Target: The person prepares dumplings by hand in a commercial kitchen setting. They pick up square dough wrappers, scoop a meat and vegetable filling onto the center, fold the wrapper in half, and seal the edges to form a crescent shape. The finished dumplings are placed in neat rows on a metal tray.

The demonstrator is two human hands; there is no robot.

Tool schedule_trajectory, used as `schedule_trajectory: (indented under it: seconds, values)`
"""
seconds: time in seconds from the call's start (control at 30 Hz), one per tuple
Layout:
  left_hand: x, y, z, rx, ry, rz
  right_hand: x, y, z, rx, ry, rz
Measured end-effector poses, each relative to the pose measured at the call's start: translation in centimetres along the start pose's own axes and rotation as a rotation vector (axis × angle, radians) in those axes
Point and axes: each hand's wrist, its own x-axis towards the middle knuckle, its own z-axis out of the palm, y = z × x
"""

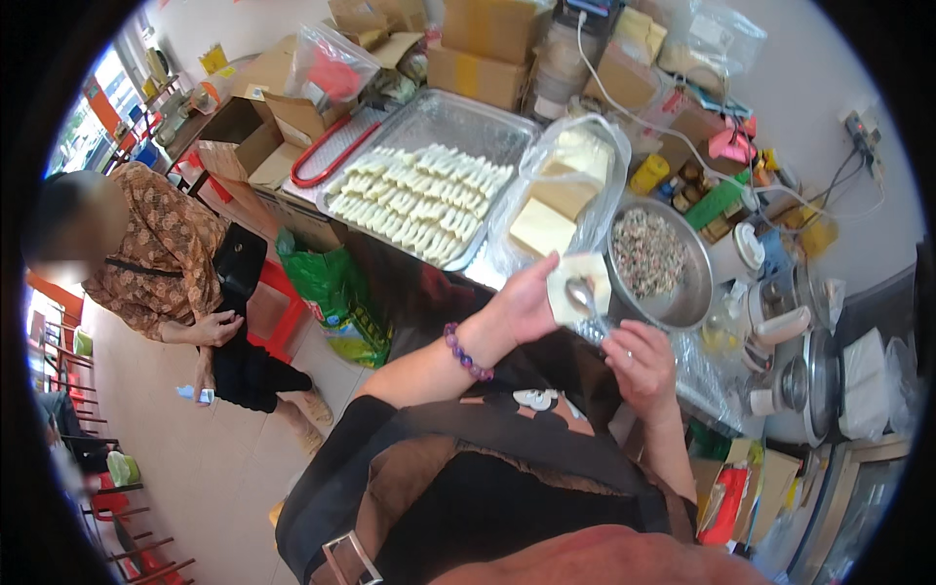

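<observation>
My left hand (pixel 523 303) holds a square dough wrapper (pixel 598 285) on its fingers. A metal spoon (pixel 583 294), gripped by its handle in my right hand (pixel 642 360), rests its bowl on the wrapper. Just beyond, a steel bowl (pixel 703 292) holds a chopped, mixed filling (pixel 647 248). Stacked square wrappers (pixel 542 227) lie in a clear plastic bag (pixel 621 150) left of the bowl. Rows of folded dumplings (pixel 417 197) fill the near part of a metal tray (pixel 468 110).
A person in a patterned top (pixel 164 234) sits at the left on a red plastic stool (pixel 281 314). A green bag (pixel 336 300) stands beside the table. Cardboard boxes (pixel 475 73) line the back. Jars, a white cable (pixel 676 135) and a lidded pot (pixel 823 387) are at the right.
</observation>
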Motion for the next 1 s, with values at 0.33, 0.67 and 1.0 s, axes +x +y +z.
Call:
schedule_trajectory:
  seconds: [0.33,0.67,1.0]
  values:
    - [-1.5,0.5,3.1,0.032,0.13,0.224,-1.6,2.5,1.0,-0.28,0.124,0.449]
    - [-2.4,-1.6,3.2,0.022,0.003,0.103,-0.8,3.2,2.8,-0.272,0.101,0.489]
    - [-3.0,-2.8,1.9,0.049,-0.01,0.085,2.2,-1.4,4.3,-0.002,0.176,0.098]
